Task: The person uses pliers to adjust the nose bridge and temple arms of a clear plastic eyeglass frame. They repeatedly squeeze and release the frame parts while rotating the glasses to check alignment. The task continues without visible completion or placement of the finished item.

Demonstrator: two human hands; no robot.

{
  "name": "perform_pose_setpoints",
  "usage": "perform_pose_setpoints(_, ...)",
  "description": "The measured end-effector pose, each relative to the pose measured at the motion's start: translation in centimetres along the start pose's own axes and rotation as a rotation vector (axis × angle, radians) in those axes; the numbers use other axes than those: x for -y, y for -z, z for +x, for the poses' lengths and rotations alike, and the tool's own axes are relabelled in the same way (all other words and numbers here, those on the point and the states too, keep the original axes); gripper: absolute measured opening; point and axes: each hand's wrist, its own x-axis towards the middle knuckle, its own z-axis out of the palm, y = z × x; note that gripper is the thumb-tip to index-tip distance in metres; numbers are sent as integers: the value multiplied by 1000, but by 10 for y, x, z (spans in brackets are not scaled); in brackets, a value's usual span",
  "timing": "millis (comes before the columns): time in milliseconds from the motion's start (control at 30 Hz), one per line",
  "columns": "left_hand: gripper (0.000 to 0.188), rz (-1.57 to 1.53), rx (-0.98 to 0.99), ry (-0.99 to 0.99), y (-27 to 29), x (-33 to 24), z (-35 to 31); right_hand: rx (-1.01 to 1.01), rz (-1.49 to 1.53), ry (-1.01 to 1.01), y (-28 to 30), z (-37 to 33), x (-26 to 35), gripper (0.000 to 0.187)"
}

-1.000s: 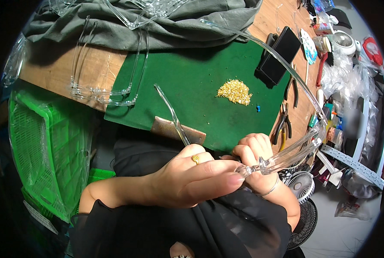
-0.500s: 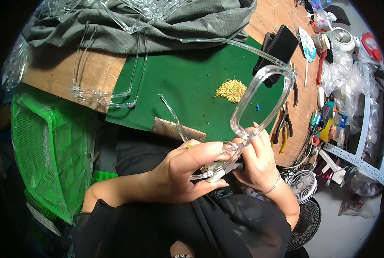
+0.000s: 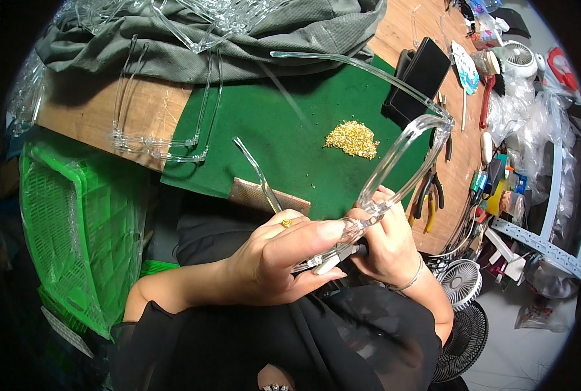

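Note:
A clear plastic eyeglasses frame (image 3: 404, 163) is tilted up in front of me, over the near edge of the green mat. My left hand (image 3: 294, 251) is closed on its near rim, finger above and thumb below. One temple reaches far over the mat; the other sticks up behind my left knuckles. My right hand (image 3: 388, 241) is closed beside the frame's middle, its fingertips behind the rim. A slim dark piece (image 3: 361, 250) shows between its fingers, and a small white piece (image 3: 329, 262) lies by my left thumb; I cannot tell what either is.
A heap of small gold-coloured parts (image 3: 352, 139) lies on the green mat (image 3: 258, 117). Another clear frame (image 3: 157, 148) stands at left; more pile on a grey cloth (image 3: 290, 39). Pliers (image 3: 428, 199) and a black phone-like slab (image 3: 421, 78) lie right. A green crate (image 3: 82, 228) stands lower left.
The frame in my hands has tilted, so its far rim looks narrower and sits slightly further right. Both hands keep nearly the same places and grips.

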Motion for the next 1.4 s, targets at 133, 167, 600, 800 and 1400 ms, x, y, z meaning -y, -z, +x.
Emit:
perform_pose_setpoints(133, 72, -1, 84, -6, 4, 0, 1, 48, 103, 10, 2, 2, -1, 45)
perform_pose_setpoints(167, 94, 61, 73, -80, 4, 1, 3, 66, 175, -1, 3, 2, -1, 43)
perform_pose_setpoints(600, 99, -432, 1, 121, 4, 5, -2, 358, 685, -257, 7, 1, 8, 25)
perform_pose_setpoints(800, 99, -546, -28, 179, 4, 9, -3, 449, 615, -335, 20, 6, 15, 27)
perform_pose_setpoints(1400, 102, 123, -110, -187, 13, 11, 23, 627, 1763, -382, 5, -14, 43, 20)
